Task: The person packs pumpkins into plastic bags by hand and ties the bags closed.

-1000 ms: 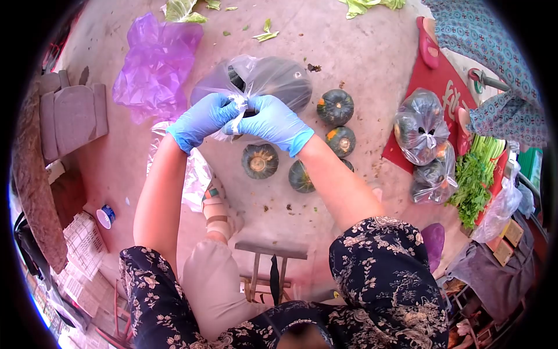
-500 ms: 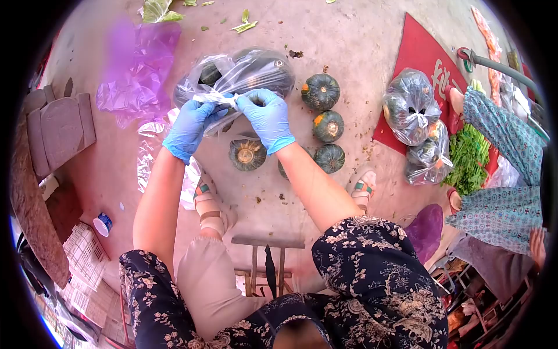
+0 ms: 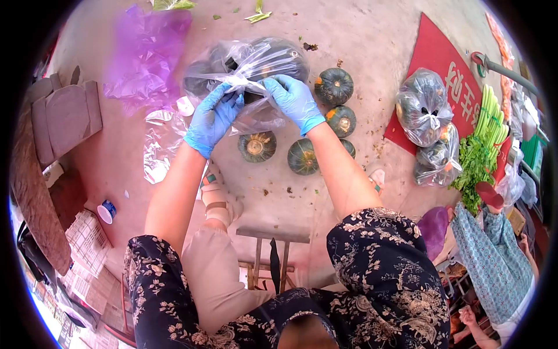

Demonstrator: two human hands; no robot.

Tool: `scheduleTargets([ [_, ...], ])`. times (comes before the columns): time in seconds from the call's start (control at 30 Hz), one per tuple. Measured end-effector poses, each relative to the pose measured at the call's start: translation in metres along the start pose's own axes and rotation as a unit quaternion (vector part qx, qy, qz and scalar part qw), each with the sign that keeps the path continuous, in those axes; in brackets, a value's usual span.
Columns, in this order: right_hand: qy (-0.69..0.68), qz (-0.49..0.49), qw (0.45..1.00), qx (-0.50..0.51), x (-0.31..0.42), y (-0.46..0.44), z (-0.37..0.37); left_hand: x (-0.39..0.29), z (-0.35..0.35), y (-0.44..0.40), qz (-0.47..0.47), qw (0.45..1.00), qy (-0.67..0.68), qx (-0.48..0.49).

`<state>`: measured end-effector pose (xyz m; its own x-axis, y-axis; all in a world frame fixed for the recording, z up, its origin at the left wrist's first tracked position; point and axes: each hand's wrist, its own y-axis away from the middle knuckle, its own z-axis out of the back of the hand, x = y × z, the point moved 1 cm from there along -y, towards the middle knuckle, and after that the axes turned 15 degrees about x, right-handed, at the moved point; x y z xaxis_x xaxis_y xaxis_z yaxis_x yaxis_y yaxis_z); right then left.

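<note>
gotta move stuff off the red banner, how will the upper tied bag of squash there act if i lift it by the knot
The bag may stretch and sag, as its film looks thin. It's probably heavy at the bottom, since the squashes look whole and solid. They could roll against each other, being round with no visible padding.

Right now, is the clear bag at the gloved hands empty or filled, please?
The clear bag is filled: dark pumpkins show through it.

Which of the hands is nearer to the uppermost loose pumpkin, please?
Right. The right hand is just left of that pumpkin; the left hand is farther left, at the gathered part of the clear bag.
</note>
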<state>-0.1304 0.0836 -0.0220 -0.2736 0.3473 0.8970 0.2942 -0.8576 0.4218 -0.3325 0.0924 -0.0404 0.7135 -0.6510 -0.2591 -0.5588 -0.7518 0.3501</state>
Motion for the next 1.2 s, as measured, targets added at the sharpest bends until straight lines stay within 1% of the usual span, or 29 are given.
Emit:
scheduleTargets([
  [0.03,-0.007,0.004,1.0,0.02,-0.001,0.0,0.0,0.0,-0.002,0.0,0.001,1.0,-0.005,0.0],
  [0.1,-0.134,-0.031,0.985,0.104,-0.001,0.0,0.001,-0.001,-0.007,0.001,0.001,1.0,-0.007,0.002],
  [0.13,-0.196,-0.049,0.969,0.145,-0.001,0.001,0.001,-0.001,-0.008,0.002,0.002,1.0,-0.008,0.003],
  [0.17,-0.22,-0.044,0.96,0.164,0.001,0.002,0.004,-0.001,-0.008,0.002,0.003,1.0,-0.01,0.007],
  [0.27,-0.216,-0.04,0.957,0.188,-0.009,0.002,0.0,-0.002,-0.005,0.002,0.009,1.0,-0.003,0.024],
  [0.3,-0.18,-0.021,0.97,0.165,-0.005,0.0,-0.004,-0.003,-0.009,0.003,0.012,1.0,0.004,0.025],
  [0.4,-0.28,-0.031,0.951,0.13,0.007,-0.002,0.003,-0.003,-0.018,0.005,0.009,1.0,0.015,0.021],
  [0.43,-0.328,-0.015,0.94,0.091,0.003,-0.006,0.003,0.0,-0.019,0.005,0.002,1.0,0.013,0.015],
  [0.47,-0.411,-0.023,0.909,0.068,-0.003,-0.01,0.001,0.001,-0.018,0.006,-0.004,1.0,0.011,0.009],
  [0.5,-0.491,-0.032,0.87,0.044,-0.002,-0.014,-0.004,0.002,-0.015,0.005,-0.027,0.999,0.007,0.027],
  [0.53,-0.566,-0.04,0.823,0.019,-0.001,-0.017,-0.008,0.001,-0.013,0.007,-0.035,0.999,-0.002,0.013],
  [0.57,-0.613,-0.107,0.782,-0.025,-0.001,-0.02,-0.007,0.002,-0.01,0.009,-0.043,0.999,-0.012,0.0],
  [0.6,-0.648,-0.106,0.753,0.027,-0.006,-0.022,-0.006,0.001,-0.017,0.01,-0.051,0.998,-0.023,-0.013],
  [0.67,-0.71,-0.103,0.684,0.13,-0.017,-0.022,-0.004,0.001,-0.03,0.009,-0.084,0.995,0.037,-0.05],
  [0.7,-0.686,-0.101,0.705,0.149,-0.012,-0.021,-0.003,0.001,-0.034,0.009,-0.1,0.99,0.067,-0.07],
  [0.77,-0.505,-0.148,0.827,0.2,0.0,-0.017,0.007,-0.01,-0.03,0.01,-0.023,0.991,0.131,0.02],
  [0.8,-0.402,-0.168,0.872,0.224,0.01,-0.016,0.011,-0.015,-0.029,0.011,0.014,0.985,0.162,0.065],
  [0.83,-0.299,-0.207,0.897,0.251,0.027,-0.013,0.014,-0.019,-0.031,0.012,0.038,0.995,0.095,-0.011],
  [0.87,-0.338,-0.198,0.884,0.254,0.028,-0.015,0.013,-0.023,-0.026,0.014,0.089,0.996,-0.008,-0.02],
  [0.9,-0.377,-0.191,0.87,0.255,0.029,-0.017,0.012,-0.03,-0.018,0.016,0.139,0.984,-0.109,-0.027],
  [0.93,-0.413,-0.182,0.855,0.256,0.03,-0.02,0.011,-0.037,-0.011,0.016,0.187,0.959,-0.21,-0.034],
  [0.97,-0.465,-0.197,0.839,0.203,0.025,-0.025,0.005,-0.041,-0.005,0.014,0.21,0.933,-0.287,-0.054],
  [1.0,-0.581,-0.188,0.77,0.187,0.013,-0.029,0.003,-0.044,-0.006,0.012,0.209,0.916,-0.336,-0.064],
  [1.03,-0.685,-0.177,0.686,0.169,0.0,-0.034,0.002,-0.047,-0.008,0.012,0.206,0.897,-0.383,-0.076],
  [1.07,-0.777,-0.164,0.59,0.148,-0.014,-0.036,0.001,-0.05,-0.01,0.013,0.203,0.875,-0.43,-0.087],
  [1.1,-0.799,-0.138,0.566,0.148,-0.011,-0.033,0.001,-0.053,-0.01,0.014,0.204,0.861,-0.46,-0.074],
  [1.13,-0.81,-0.135,0.56,0.104,-0.009,-0.032,0.0,-0.052,-0.007,0.015,0.188,0.9,-0.387,-0.069],
  [1.2,-0.828,-0.124,0.546,0.015,-0.001,-0.024,-0.004,-0.044,-0.004,0.016,0.156,0.958,-0.234,-0.053],
])
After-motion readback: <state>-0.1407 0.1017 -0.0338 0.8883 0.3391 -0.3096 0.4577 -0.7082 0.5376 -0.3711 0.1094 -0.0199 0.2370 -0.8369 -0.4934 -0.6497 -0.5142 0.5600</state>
